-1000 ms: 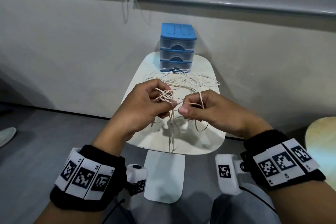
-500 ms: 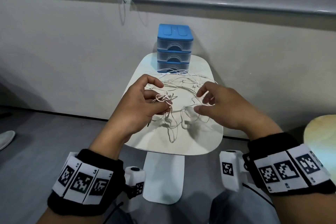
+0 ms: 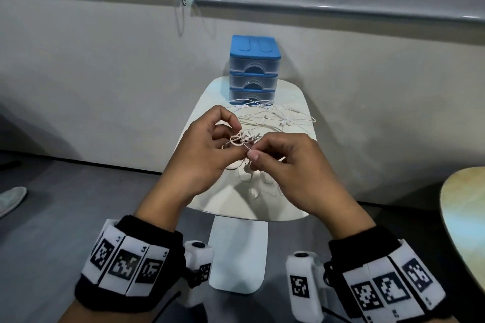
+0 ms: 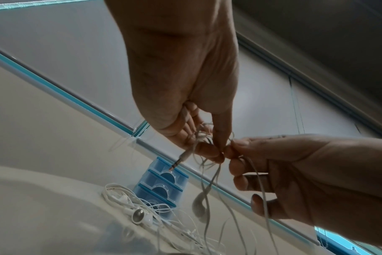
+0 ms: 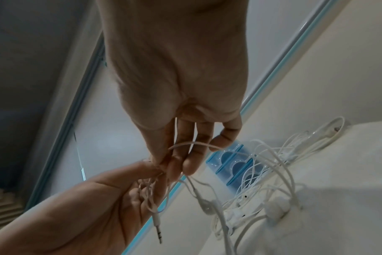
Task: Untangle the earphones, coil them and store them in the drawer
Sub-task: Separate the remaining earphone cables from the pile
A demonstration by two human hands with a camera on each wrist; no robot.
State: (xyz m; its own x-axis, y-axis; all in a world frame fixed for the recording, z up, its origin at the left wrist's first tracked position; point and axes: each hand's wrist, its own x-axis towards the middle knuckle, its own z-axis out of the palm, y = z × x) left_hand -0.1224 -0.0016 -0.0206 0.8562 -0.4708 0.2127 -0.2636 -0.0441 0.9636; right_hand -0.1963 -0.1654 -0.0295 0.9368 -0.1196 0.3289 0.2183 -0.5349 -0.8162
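Observation:
A knotted bunch of white earphone cable (image 3: 242, 139) hangs above the small white table (image 3: 210, 199). My left hand (image 3: 210, 149) grips that bunch (image 4: 202, 136), and the metal jack plug (image 4: 178, 161) sticks out below its fingers. My right hand (image 3: 283, 160) pinches a strand of the same cable (image 5: 192, 144) right beside the left fingertips. One earbud (image 4: 200, 206) dangles from the held cable. More tangled white earphones (image 3: 278, 115) lie on the table in front of the blue drawer unit (image 3: 253, 68), whose three drawers are shut.
The table stands on a white pedestal (image 3: 237, 252) against a pale wall. A second round tabletop (image 3: 464, 220) shows at the right edge. A shoe (image 3: 10, 198) is on the grey floor at the far left.
Half a second ago my right hand was open, away from the knot. It has come back left and pinches the cable again. The left hand kept its hold.

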